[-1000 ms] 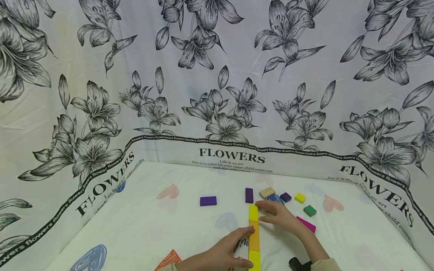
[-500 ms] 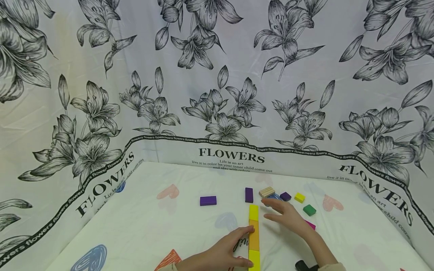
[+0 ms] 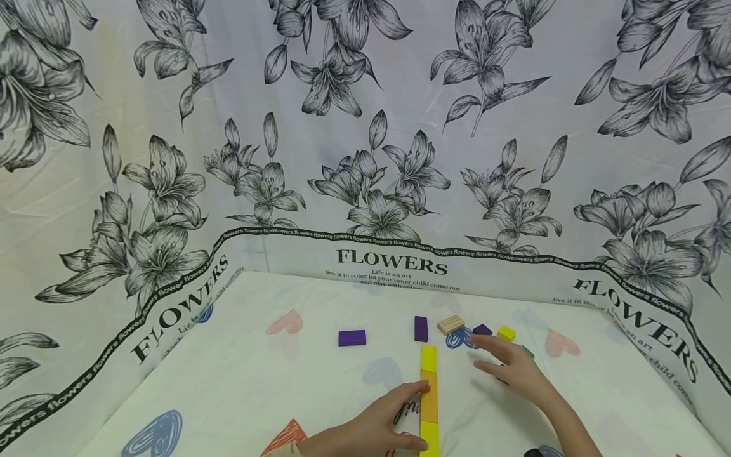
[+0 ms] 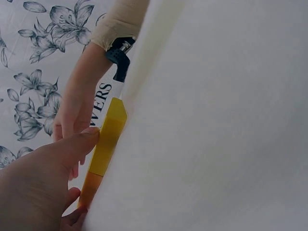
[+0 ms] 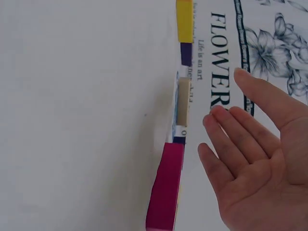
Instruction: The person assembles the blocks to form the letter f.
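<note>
A straight row on the white cloth is made of a near yellow block [image 3: 429,438], an orange block [image 3: 429,406] and a far yellow block [image 3: 428,358]. My left hand [image 3: 368,422] rests along the row's left side, its thumb on the near yellow block and its fingertips at the orange block. Over the cloth to the right, my right hand [image 3: 520,374] holds nothing, with its fingers spread. A magenta block [image 5: 166,187] shows below its palm in the right wrist view. Behind that hand, a green block [image 3: 529,351] is partly covered.
Two purple blocks lie beyond the row, one at the left [image 3: 352,337] and one upright-turned [image 3: 421,329]. A ribbed wooden block [image 3: 451,325], a small dark purple block [image 3: 482,330] and a small yellow block [image 3: 506,332] sit at the back right. A flowered curtain [image 3: 377,158] encloses the cloth.
My right hand has left the far yellow block's side and moved right, toward the loose blocks. The left hand stays on the row, and the row has not shifted.
</note>
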`<state>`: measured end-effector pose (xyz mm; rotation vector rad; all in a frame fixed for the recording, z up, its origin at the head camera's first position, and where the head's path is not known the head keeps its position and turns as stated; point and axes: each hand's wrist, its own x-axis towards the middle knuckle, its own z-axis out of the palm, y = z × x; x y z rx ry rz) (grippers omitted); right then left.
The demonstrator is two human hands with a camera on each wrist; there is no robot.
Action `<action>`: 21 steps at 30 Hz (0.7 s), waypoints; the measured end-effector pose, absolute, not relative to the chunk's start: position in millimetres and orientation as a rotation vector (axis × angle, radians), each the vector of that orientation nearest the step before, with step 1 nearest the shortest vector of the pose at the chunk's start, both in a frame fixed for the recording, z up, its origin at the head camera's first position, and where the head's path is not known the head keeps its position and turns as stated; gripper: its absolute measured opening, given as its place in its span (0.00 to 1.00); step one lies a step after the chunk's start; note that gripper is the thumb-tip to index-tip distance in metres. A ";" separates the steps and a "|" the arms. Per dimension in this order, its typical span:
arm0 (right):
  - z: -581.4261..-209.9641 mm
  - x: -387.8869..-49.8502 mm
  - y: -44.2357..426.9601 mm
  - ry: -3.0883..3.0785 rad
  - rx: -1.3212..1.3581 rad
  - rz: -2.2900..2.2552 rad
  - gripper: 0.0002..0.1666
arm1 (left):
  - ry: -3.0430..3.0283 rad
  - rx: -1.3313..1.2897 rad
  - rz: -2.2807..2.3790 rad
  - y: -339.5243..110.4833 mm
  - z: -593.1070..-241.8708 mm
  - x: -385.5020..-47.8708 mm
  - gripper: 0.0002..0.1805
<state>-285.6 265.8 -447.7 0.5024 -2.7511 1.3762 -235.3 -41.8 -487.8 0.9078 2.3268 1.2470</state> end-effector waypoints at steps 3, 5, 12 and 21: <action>-447.4 -281.8 276.4 -2.735 0.484 1.348 0.32 | 2.323 0.892 1.253 -42.2 -487.3 -235.2 0.44; -447.6 -278.9 282.8 -2.730 0.456 1.330 0.32 | 2.323 0.893 1.257 -42.3 -486.4 -234.9 0.44; -451.0 -272.2 300.9 -2.737 0.393 1.344 0.31 | 2.342 0.920 1.250 -42.5 -486.9 -234.5 0.45; -455.8 -265.6 316.5 -2.828 0.289 1.329 0.33 | 2.322 0.904 1.266 -43.4 -487.7 -233.7 0.44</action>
